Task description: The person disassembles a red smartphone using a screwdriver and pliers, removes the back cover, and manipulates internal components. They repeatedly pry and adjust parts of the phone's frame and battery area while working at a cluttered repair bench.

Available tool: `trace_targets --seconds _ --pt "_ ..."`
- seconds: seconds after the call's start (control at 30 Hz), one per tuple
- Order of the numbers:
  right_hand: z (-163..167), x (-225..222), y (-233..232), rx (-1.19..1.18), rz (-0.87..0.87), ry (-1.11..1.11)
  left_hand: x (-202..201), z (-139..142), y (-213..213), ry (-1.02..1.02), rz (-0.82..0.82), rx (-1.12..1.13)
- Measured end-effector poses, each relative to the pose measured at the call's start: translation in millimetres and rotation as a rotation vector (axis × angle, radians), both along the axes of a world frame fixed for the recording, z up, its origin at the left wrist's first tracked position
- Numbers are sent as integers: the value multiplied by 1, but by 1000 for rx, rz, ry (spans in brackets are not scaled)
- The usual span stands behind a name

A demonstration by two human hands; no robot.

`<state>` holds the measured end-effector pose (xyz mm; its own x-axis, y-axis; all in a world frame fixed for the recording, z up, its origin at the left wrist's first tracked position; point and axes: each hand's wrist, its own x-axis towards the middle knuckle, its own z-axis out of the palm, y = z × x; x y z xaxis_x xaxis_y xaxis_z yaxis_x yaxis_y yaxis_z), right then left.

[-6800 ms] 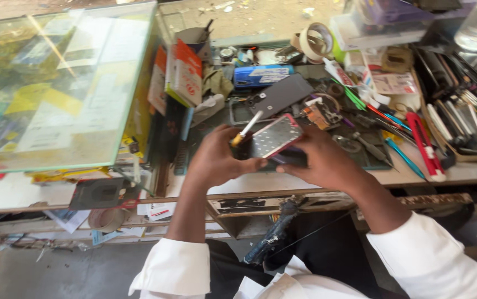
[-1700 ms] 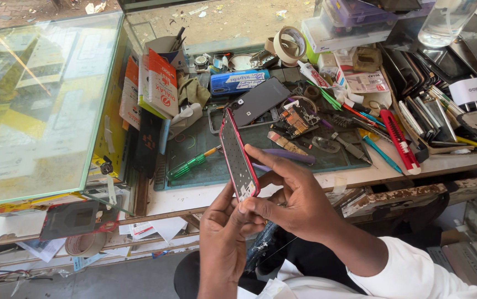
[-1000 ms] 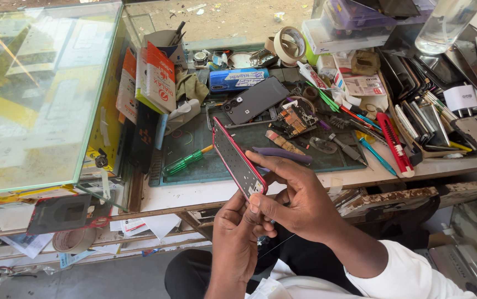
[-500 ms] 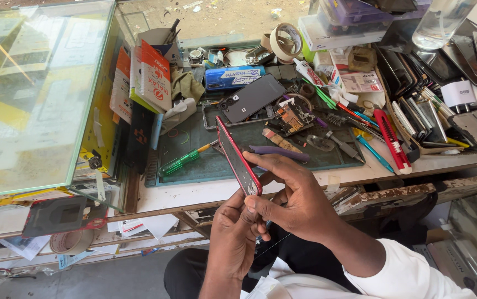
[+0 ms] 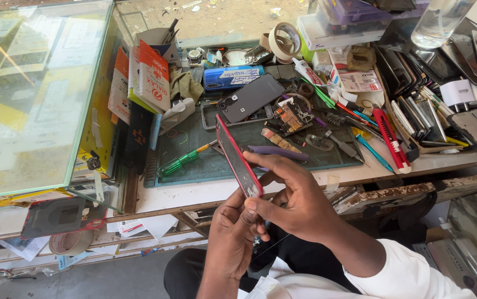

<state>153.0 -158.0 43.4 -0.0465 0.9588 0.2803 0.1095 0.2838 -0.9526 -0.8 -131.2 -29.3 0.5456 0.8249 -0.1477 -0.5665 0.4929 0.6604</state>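
Both hands hold a red-edged phone (image 5: 237, 156) edge-up. The left hand (image 5: 233, 232) grips its lower end. The right hand (image 5: 296, 199) pinches beside it.

Two bare hands meet low in the centre of the view, at about 6 o'clock. The left hand (image 5: 233, 232) rises from 6 o'clock on a bare forearm, its back to the camera and fingers curled inward. The right hand (image 5: 299, 202) comes in from 4 o'clock on a forearm ending in a white sleeve. Its fingers stretch toward 10 o'clock, its thumb pressed near the left fingertips. Both hands are closed in a pinching grip, touching each other.
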Motion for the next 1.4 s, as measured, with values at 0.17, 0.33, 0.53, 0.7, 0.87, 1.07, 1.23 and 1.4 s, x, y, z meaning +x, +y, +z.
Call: trace_targets --seconds 0.17,0.33,0.53,0.7,0.87,1.07,1.23,1.4 --pt "-14 16 4 83 -34 18 -11 -1 10 310 -7 271" --pt "-22 32 7 23 -131 109 -28 5 22 533 -21 461" --pt "-21 26 0 177 -303 -226 -31 39 23 983 225 918" --pt "-19 8 -2 410 -330 -417 -18 64 12 801 368 940" --pt "-13 -2 -8 491 -383 -588 -13 67 10 682 376 918" --pt "-8 -9 -8 495 -365 -558 -14 54 16 568 334 850" --pt "-9 -10 -7 454 -346 -516 -13 44 19 525 271 734" --pt "-9 -9 -7 428 -341 -522 -12 43 19 501 255 780"
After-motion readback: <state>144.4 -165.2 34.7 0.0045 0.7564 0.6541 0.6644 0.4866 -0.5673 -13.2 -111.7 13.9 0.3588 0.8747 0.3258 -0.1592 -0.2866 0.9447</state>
